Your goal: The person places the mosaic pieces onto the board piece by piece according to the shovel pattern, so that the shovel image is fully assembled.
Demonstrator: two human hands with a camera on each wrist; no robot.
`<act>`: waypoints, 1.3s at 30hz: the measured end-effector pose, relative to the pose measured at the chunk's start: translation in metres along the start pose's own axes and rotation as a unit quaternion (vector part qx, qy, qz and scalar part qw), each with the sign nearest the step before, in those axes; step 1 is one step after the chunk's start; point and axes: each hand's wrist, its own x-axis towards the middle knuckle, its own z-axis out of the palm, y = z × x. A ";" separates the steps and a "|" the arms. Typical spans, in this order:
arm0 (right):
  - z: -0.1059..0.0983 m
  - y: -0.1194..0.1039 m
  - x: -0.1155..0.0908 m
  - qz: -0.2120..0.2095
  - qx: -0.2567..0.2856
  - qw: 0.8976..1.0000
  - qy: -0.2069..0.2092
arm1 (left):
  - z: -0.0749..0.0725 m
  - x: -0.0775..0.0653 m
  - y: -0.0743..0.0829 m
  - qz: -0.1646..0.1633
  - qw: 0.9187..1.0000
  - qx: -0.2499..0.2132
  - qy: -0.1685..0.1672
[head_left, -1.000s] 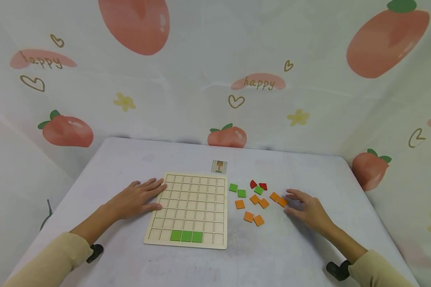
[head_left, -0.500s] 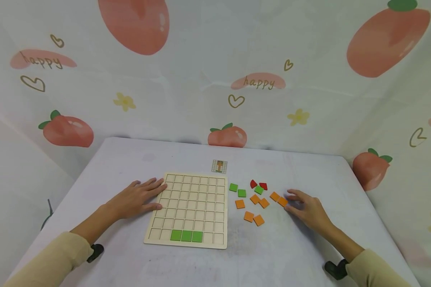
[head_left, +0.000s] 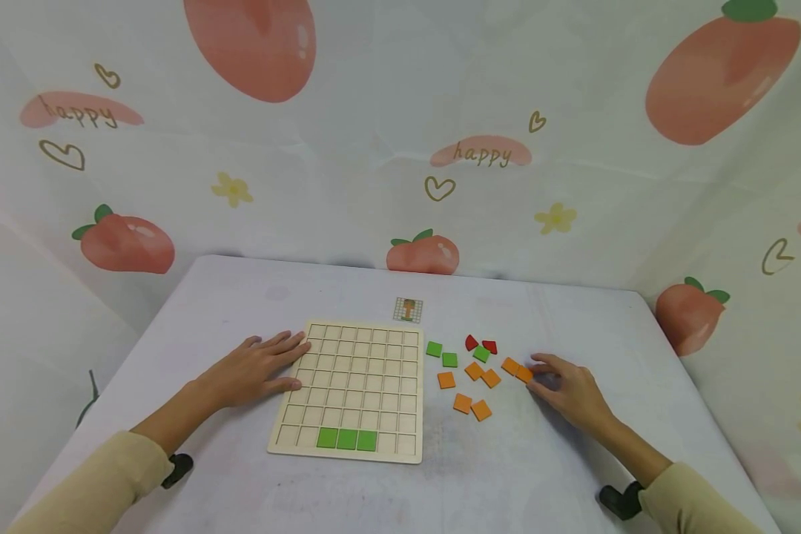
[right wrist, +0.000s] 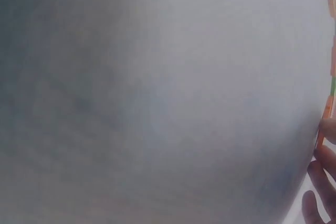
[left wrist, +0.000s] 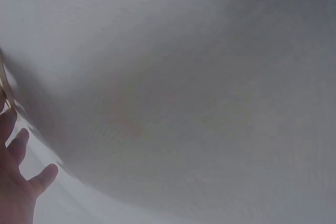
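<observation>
In the head view my left hand [head_left: 263, 367] lies flat with spread fingers, its fingertips on the left edge of a wooden grid board [head_left: 400, 460]. Several green tiles [head_left: 347, 439] form a row in the board's lowest line of cells. To the right of the board my right hand [head_left: 570, 389] pinches an orange square tile [head_left: 523, 374] at its right corner between thumb and finger. That tile lies against another orange tile [head_left: 510, 366]. The right wrist view shows the pinched tile [right wrist: 319, 139] side-on, between thumb and finger; the rest of that hand is cut off.
Between board and right hand lie several more orange tiles [head_left: 463, 403], loose green tiles [head_left: 449, 360] and two red wedge-shaped pieces [head_left: 471, 342]. A small picture card [head_left: 408, 310] is behind the board. A fruit-print cloth [head_left: 347, 178] hangs behind the white table [head_left: 507, 482].
My right hand has shifted slightly left, thumb and finger closing in on the orange tile, which has slid a little toward its neighbour. The left hand and board stay put.
</observation>
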 end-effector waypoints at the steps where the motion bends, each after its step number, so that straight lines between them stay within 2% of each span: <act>1: 0.000 0.000 0.000 -0.002 0.000 1.000 0.001 | 0.000 0.000 0.000 0.000 1.000 0.000 0.000; 7: -0.004 -0.003 0.000 -0.018 -0.008 1.000 0.012 | 0.001 0.000 0.000 0.000 1.000 -0.001 -0.002; 12: -0.008 -0.010 0.004 -0.019 0.007 1.000 0.011 | -0.001 -0.001 0.001 -0.004 1.000 0.004 -0.007; 18: 0.001 -0.019 0.016 -0.049 0.025 0.998 0.016 | -0.001 -0.001 0.001 -0.007 1.000 0.009 -0.008; 29: 0.031 -0.064 0.039 -0.091 0.089 0.992 -0.021 | 0.000 0.000 0.001 -0.005 1.000 0.028 -0.005; 33: 0.041 -0.080 0.047 -0.117 0.106 0.987 -0.036 | -0.002 0.001 0.002 0.012 0.998 0.057 0.013; 36: 0.047 -0.092 0.051 -0.122 0.117 0.985 -0.047 | -0.003 0.002 0.003 0.025 0.996 0.080 0.030; 39: 0.053 -0.105 0.055 -0.128 0.120 0.983 -0.056 | -0.005 0.002 0.004 0.027 0.996 0.084 0.034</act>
